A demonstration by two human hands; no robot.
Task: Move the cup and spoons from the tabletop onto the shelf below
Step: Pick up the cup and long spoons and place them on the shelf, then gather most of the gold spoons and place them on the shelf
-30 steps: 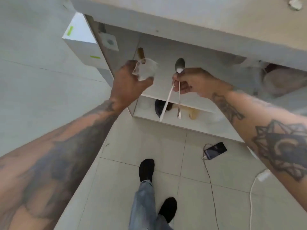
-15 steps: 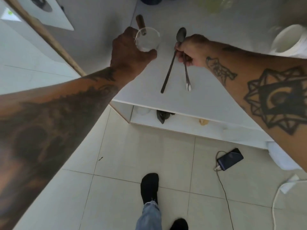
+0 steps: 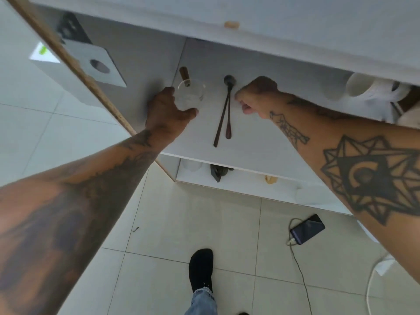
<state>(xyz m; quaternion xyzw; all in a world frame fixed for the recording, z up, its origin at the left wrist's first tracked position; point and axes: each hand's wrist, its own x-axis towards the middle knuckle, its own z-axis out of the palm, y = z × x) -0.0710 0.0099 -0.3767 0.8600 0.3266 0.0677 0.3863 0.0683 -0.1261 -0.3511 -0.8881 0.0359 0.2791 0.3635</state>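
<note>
Left hand (image 3: 169, 110) wrapped round cup (image 3: 190, 95), looks thin, crushable, grip low. Right hand (image 3: 256, 96) curled empty beside spoons (image 3: 223, 114) on shelf (image 3: 254, 142).

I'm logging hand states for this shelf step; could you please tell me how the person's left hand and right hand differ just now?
The left hand is wrapped around the clear plastic cup, while the right hand is curled into a loose fist holding nothing. The left hand touches its object; the right hand sits just beside the two long dark spoons, which lie free on the white shelf. Both hands reach in over that shelf.
</note>
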